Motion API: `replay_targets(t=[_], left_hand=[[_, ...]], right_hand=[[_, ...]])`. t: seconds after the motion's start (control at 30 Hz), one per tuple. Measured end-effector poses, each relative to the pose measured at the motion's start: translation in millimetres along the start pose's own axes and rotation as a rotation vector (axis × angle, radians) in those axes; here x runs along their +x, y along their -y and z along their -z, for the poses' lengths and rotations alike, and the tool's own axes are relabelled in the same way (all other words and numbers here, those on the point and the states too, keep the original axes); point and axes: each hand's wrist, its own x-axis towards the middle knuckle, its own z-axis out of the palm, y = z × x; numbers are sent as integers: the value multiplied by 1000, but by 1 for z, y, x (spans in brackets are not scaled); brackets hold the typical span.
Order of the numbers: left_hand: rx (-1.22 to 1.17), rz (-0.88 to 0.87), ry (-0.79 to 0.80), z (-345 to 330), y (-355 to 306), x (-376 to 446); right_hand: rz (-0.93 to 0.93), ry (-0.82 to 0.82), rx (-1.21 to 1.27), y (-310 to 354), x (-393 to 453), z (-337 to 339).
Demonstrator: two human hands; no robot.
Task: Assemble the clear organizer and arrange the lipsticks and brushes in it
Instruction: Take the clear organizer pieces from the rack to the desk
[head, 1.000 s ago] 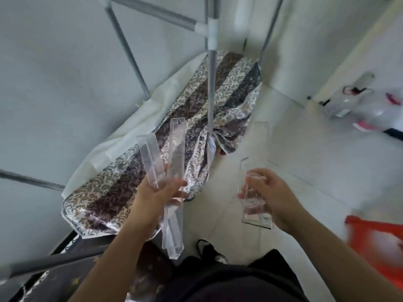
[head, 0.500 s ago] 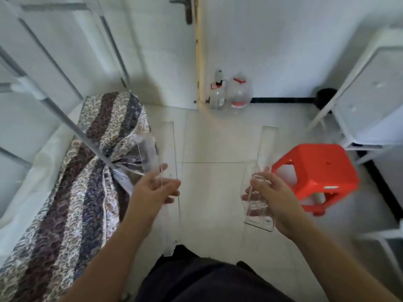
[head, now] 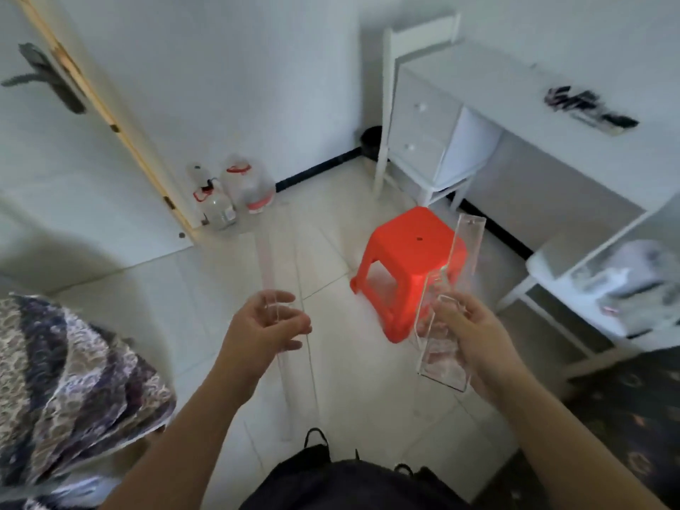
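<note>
Holding clear organizer pieces in both hands, the person stood mid-room, nothing yet joined. Left hand (head: 263,327) was curled round long clear strips (head: 274,311), pinched about the middle, their ends sticking well out above and below the fist. Right hand (head: 474,340) gripped a stack of clear panels (head: 439,318), fingers wrapped round one long edge, top end tilted away toward the red stool (head: 410,266). Hands were apart, pieces not touching each other. Risk, as a judgement: the plastic looked smooth and the strips were held loosely at one point, so one could slide out and hit the tiled floor (head: 228,288), cracking or chipping; the panels were bunched, so the outer one could slip loose if the grip eased. The long ends could also knock the stool or the worktop (head: 515,90) edge on approach. Dark items (head: 588,106) lay on the worktop, blurred, probably the brushes and lipsticks but could not tell. The stool stood between the person and the worktop, so it was in the way. Around: plastic bottles (head: 230,195) by the door (head: 55,149), patterned bedding (head: 62,380) at left, a white chair (head: 415,35) by the drawers, a dark bin (head: 371,138) in the corner.
</note>
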Motion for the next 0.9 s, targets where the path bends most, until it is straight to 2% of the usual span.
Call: replay_targets(t=[0.17, 0.33, 0.47, 0.9], left_hand=[[51, 10, 164, -43, -25, 71], [92, 31, 342, -125, -31, 121], [89, 57, 420, -196, -34, 149], [105, 15, 366, -353, -66, 245]], right_hand=[[30, -179, 36, 11, 0, 30], [53, -374, 73, 22, -1, 83], [63, -447, 122, 28, 14, 132], [99, -460, 198, 114, 125, 285]])
